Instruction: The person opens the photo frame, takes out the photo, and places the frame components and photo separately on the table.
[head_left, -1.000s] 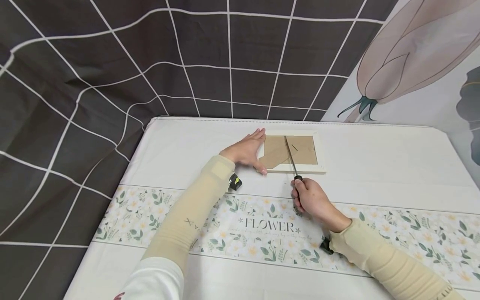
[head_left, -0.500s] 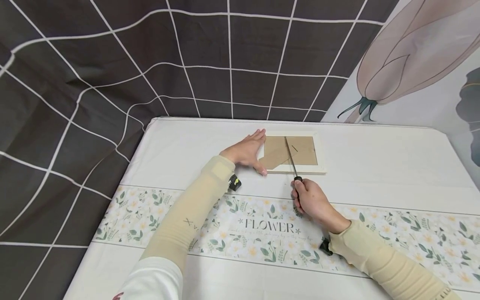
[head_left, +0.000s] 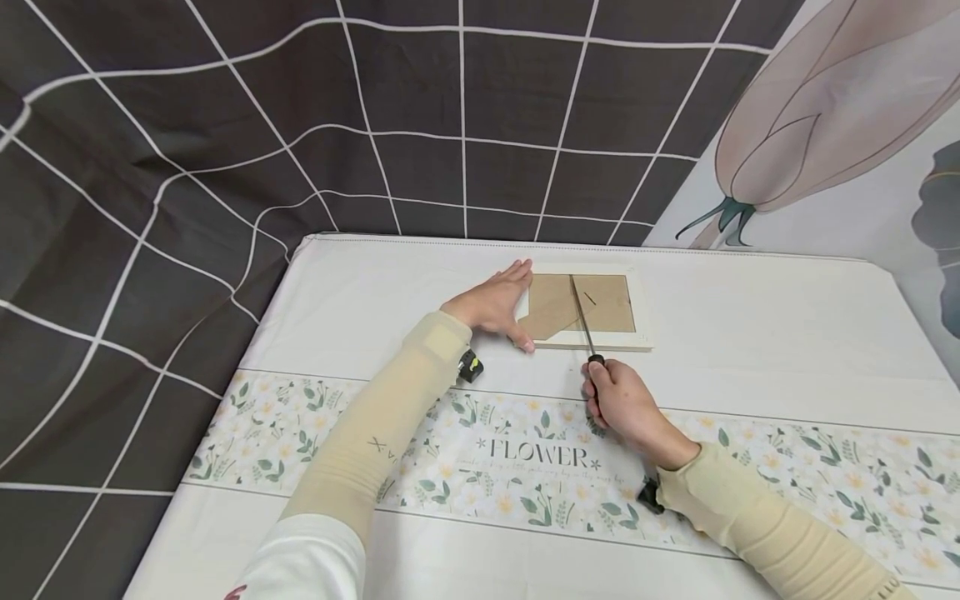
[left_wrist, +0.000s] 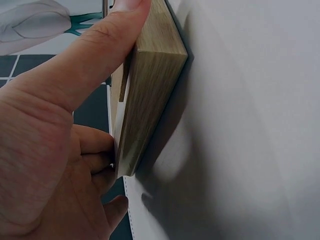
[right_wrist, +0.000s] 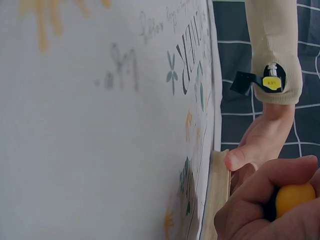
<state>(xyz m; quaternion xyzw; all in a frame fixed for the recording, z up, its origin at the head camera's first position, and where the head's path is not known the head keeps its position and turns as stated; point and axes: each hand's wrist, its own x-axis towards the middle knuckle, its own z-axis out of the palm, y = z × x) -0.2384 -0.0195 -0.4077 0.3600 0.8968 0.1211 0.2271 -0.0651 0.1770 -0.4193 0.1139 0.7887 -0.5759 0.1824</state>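
A white-edged picture frame (head_left: pixel 643 340) with a brown backing board (head_left: pixel 611 312) lies back-up near the table's far edge. My left hand (head_left: pixel 491 304) spans its left end, thumb at the near corner, fingers at the far one; the left wrist view shows the thumb (left_wrist: pixel 95 57) over the wooden edge (left_wrist: pixel 152 85). My right hand (head_left: pixel 626 400) grips a screwdriver (head_left: pixel 582 317), its shaft slanting over the board with the tip near the far inner edge. The handle's yellow end (right_wrist: pixel 295 197) shows in the right wrist view. A brown flap (head_left: pixel 551 321) reaches over the frame's near-left border.
A white tablecloth (head_left: pixel 765 333) with a printed flower band (head_left: pixel 300 429) covers the table. Behind and to the left hangs a dark grid-patterned curtain (head_left: pixel 405 83). A flower-printed cloth (head_left: pixel 795 158) hangs at the right. Small black cameras (head_left: pixel 471 365) sit on both wrists.
Both hands, the screwdriver and the picture frame hold nearly the same positions. The whole head view shifts very slightly.
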